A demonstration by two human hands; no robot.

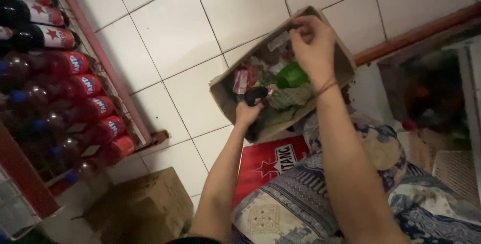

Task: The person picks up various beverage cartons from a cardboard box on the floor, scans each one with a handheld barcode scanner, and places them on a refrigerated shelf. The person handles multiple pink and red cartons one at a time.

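An open cardboard box (223, 88) lies on the white tiled floor, filled with small packets and wrappers, one bright green (291, 75) and some red. My right hand (313, 43) reaches over the box and pinches its far rim with fingers closed. My left hand (248, 111) is inside the near side of the box, closed around a small dark object (255, 95) whose kind I cannot make out.
A metal rack at the left holds rows of dark soda bottles (75, 88) with red labels. A closed cardboard carton (150, 204) sits below it. A red carton (270, 161) and patterned blue cloth (320, 194) lie under my arms. A dark cabinet (431, 88) stands right.
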